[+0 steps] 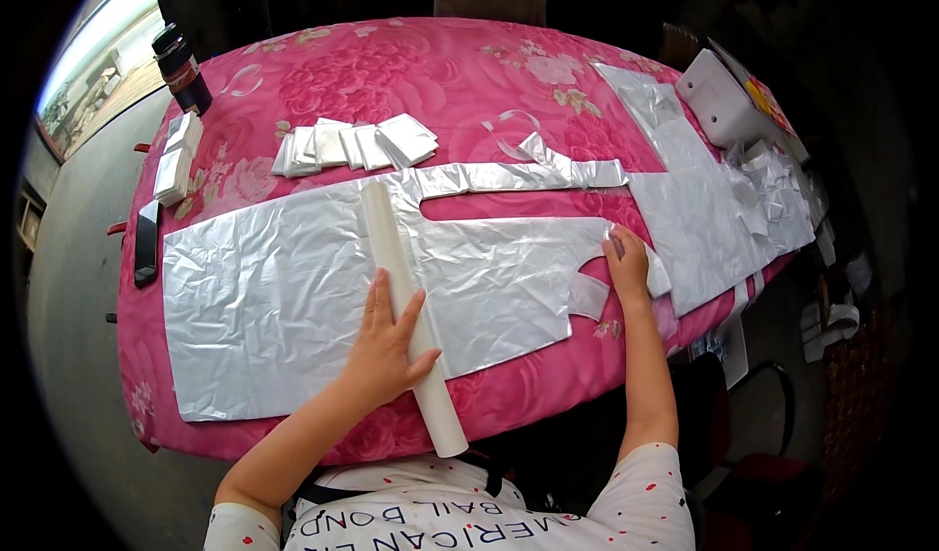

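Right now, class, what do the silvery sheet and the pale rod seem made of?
Silvery sheet: probably thin plastic film, glossy, judging by its crinkled highlights. Pale rod: perhaps plastic or cardboard, its smooth surface showing a soft sheen; uncertain.

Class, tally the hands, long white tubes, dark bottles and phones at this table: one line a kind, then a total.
Hands: 2, the left hand and the right hand
Long white tube: 1
Dark bottle: 1
Phone: 1
Total: 5
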Tool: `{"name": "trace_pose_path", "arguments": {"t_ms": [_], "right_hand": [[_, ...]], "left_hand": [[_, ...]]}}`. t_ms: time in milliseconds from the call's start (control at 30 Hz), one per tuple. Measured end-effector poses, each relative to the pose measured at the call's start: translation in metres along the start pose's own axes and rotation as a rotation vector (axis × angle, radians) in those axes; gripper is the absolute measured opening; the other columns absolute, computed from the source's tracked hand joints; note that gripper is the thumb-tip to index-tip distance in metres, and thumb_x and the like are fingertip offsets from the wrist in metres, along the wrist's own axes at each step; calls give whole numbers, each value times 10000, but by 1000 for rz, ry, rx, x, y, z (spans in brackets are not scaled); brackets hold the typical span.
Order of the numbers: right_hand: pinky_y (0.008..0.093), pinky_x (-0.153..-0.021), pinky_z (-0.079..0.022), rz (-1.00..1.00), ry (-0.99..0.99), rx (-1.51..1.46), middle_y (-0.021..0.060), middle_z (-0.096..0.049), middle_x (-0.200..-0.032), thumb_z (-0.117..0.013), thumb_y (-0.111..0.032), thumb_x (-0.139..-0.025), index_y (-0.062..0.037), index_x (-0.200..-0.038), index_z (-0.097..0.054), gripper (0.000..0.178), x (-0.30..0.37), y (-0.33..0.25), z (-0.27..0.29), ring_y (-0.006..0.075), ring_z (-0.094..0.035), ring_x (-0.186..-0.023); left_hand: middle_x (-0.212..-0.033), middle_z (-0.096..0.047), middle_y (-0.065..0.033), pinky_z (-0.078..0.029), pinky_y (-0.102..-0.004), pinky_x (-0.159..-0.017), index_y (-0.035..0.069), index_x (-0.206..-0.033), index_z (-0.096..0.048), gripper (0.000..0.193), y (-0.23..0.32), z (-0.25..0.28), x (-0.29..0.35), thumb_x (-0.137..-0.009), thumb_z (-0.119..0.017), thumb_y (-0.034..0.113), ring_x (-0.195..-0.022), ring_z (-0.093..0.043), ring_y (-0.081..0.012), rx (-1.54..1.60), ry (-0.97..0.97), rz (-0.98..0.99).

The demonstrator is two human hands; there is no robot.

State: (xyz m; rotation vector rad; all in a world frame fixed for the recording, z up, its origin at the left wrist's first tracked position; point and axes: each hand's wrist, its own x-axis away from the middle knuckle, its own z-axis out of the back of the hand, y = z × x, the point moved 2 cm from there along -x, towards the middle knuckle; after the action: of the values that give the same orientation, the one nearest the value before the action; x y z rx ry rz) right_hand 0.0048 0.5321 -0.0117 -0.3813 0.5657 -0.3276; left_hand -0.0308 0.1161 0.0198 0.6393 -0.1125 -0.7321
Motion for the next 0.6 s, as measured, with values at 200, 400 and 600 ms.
{"name": "trace_pose_path", "arguments": {"t_ms": [200, 400, 600], "right_hand": [[374, -706, -454, 98, 147, 47, 114, -618, -895, -733, -88, -641, -27, -685, -513, 233, -5, -21, 13, 295, -586, -809], [298, -524, -424, -89, -11, -80, 67, -548, -659, -709, -74, -684, -35, -780, -524, 212, -5, -78, 32, 190, -518, -537], [153, -634, -412, -307, -619, -900, -14, -493, -913, -643, 18, -769, -7, -1196, -511, 447, 53, -216, 22, 20, -464, -710]], "left_hand": [[-1431, -11, -326, -226, -492, -1055, 84, -1345, -372, 723, 7, -1, -7, -727, -665, 321, -1322, -104, -486, -19, -28, 0], [-1429, -35, -316, -247, -496, -1046, 75, -1338, -375, 728, 5, -7, -7, -728, -669, 342, -1309, -135, -487, -43, 34, -61], [-1343, -332, -247, -385, -427, -957, 2, -1294, -382, 589, 16, 6, 3, -824, -616, 269, -1185, -416, -323, 515, 78, -9]]}}
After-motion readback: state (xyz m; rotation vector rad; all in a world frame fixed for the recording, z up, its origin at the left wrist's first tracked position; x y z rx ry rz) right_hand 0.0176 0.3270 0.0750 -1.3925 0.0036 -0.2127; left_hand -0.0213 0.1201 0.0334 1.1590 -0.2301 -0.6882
